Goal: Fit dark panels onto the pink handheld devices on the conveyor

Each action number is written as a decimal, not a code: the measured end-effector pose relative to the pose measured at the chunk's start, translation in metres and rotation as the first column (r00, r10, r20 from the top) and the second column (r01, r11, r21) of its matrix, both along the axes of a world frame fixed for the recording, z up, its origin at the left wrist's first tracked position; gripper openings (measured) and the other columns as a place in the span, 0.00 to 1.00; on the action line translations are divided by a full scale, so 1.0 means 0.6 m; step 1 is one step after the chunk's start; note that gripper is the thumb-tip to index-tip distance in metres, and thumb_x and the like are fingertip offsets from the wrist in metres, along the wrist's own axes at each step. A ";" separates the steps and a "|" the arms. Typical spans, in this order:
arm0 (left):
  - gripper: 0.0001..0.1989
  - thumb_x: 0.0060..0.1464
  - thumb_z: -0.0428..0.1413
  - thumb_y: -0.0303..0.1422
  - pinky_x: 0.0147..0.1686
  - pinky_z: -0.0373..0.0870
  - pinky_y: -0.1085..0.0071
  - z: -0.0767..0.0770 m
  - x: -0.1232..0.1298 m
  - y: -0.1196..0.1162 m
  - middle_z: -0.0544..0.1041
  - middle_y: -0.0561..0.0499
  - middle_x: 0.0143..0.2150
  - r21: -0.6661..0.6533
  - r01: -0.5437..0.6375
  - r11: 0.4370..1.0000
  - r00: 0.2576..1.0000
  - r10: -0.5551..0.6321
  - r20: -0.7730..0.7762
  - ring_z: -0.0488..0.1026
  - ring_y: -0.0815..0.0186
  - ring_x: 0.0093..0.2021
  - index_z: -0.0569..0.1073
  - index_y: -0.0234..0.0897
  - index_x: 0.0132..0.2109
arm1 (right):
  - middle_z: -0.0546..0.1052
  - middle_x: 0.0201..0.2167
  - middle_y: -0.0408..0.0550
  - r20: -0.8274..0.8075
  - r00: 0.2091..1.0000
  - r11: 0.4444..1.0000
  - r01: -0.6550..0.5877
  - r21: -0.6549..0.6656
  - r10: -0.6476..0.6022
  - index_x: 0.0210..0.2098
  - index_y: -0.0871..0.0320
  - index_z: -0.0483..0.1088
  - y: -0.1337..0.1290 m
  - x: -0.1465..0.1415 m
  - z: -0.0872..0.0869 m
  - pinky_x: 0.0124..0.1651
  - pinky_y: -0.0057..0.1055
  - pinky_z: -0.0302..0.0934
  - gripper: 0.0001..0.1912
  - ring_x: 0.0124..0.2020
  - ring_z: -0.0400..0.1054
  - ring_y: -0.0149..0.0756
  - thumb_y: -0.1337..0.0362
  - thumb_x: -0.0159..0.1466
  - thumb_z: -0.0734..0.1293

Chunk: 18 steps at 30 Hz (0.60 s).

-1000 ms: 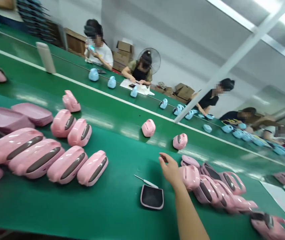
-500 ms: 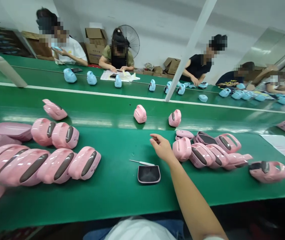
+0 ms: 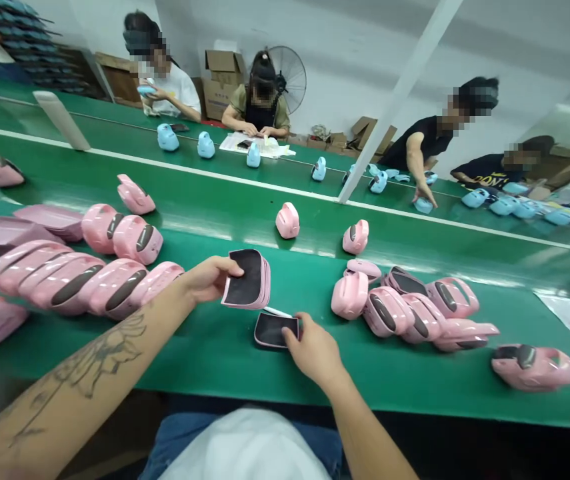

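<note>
Shell, pink with black lining, is gripped on edge by left hand above green bench, while second shell lies flat there, its right edge touched by partly closed right hand.

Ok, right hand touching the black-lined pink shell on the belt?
Touching. Head view: the right hand has its fingertips on the right edge of the black-lined pink shell.

Hands holding pink case halves, green belt
</note>
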<state>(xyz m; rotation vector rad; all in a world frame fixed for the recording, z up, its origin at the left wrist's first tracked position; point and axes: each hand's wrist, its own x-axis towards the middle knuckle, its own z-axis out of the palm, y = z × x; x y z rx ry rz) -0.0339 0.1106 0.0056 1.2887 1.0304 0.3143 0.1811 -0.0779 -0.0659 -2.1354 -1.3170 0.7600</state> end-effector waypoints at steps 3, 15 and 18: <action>0.20 0.31 0.58 0.37 0.48 0.82 0.53 -0.020 0.059 0.031 0.85 0.41 0.37 -0.058 0.123 0.991 0.992 -0.120 0.041 0.84 0.47 0.45 0.77 0.38 0.37 | 0.84 0.40 0.52 -0.072 0.997 1.000 0.008 0.018 -0.007 0.62 0.54 0.75 0.002 -0.014 -0.023 0.46 0.40 0.65 0.23 0.43 0.79 0.50 0.61 0.67 0.68; 0.24 0.27 0.60 0.27 0.37 0.79 0.62 -0.040 0.214 0.177 0.86 0.49 0.37 -0.110 0.645 0.756 0.734 -0.653 -0.185 0.81 0.50 0.39 0.85 0.44 0.38 | 0.75 0.31 0.43 -0.359 0.911 0.957 0.262 0.125 -0.203 0.57 0.57 0.77 0.022 0.082 0.001 0.27 0.31 0.66 0.25 0.27 0.68 0.36 0.51 0.66 0.68; 0.24 0.27 0.62 0.28 0.38 0.79 0.60 -0.047 0.240 0.184 0.87 0.49 0.37 -0.084 0.704 0.705 0.670 -0.699 -0.250 0.82 0.48 0.41 0.86 0.45 0.38 | 0.75 0.31 0.42 -0.389 0.894 0.950 0.289 0.116 -0.224 0.57 0.57 0.75 0.069 0.085 -0.005 0.24 0.30 0.67 0.24 0.26 0.70 0.35 0.52 0.66 0.68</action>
